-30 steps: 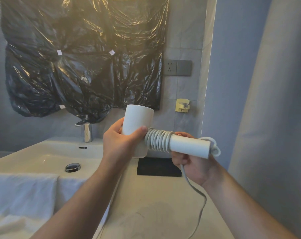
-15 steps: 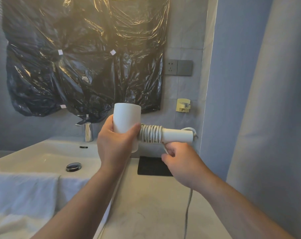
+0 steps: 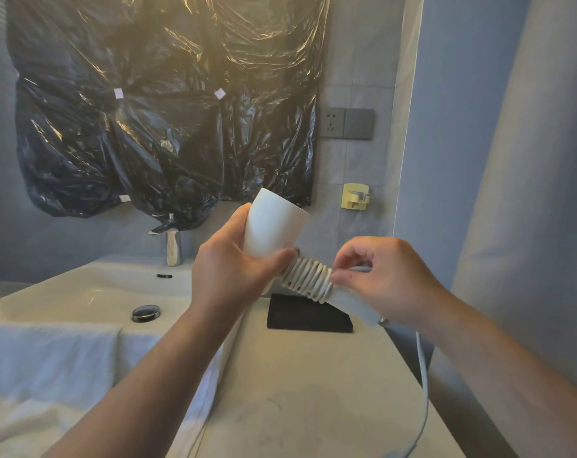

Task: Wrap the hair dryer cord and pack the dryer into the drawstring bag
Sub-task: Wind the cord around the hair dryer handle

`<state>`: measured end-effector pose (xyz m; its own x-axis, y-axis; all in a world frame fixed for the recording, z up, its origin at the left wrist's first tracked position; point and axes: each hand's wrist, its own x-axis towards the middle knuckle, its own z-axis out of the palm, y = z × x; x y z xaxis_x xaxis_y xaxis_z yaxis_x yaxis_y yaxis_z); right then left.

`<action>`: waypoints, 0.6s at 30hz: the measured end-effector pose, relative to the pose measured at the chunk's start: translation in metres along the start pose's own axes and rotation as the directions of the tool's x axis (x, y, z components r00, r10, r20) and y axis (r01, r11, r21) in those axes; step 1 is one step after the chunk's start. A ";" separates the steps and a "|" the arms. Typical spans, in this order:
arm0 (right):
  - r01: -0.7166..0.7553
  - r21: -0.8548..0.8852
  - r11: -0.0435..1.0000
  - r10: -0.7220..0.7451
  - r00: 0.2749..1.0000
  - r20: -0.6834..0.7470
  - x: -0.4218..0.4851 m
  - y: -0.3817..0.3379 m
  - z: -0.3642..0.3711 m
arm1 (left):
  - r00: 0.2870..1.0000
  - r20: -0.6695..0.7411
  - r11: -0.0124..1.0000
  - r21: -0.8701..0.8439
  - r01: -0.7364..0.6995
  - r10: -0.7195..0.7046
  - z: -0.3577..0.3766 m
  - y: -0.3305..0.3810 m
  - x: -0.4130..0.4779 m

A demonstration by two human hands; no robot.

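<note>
I hold a white hair dryer (image 3: 272, 226) in the air above the counter. My left hand (image 3: 234, 269) grips its barrel, which tilts up and left. The white cord (image 3: 308, 279) lies in several tight coils around the handle, which slopes down to the right. My right hand (image 3: 386, 279) sits over the handle and pinches the cord at the last coil. The loose rest of the cord (image 3: 424, 391) hangs from under my right hand down past the counter's right edge. A flat black item (image 3: 308, 315), possibly the bag, lies on the counter behind the dryer.
A pale counter (image 3: 313, 401) runs below my hands. A white sink (image 3: 92, 292) with a drain plug (image 3: 145, 313) and chrome tap (image 3: 173, 247) is at left, a white towel (image 3: 49, 365) over its front. Black plastic (image 3: 168, 104) covers the wall; a socket (image 3: 346, 123) and yellow hook (image 3: 356, 196) are on the right.
My right hand has come from under the handle up over it, carrying the cord around the handle. The dryer has tilted, its handle end now lower.
</note>
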<state>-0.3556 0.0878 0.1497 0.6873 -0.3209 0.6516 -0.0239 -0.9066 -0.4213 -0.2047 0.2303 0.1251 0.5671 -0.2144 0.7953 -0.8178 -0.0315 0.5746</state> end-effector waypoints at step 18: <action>-0.418 0.885 0.204 0.144 0.907 0.396 -0.003 0.042 0.003 | 0.962 0.173 0.845 -0.462 0.270 -0.212 0.007 0.021 0.000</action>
<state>-0.3562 0.0509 0.1284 0.9072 -0.3134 0.2807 0.3499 0.1915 -0.9170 -0.2229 0.2229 0.1356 0.7020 -0.3685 0.6094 -0.4924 0.3670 0.7892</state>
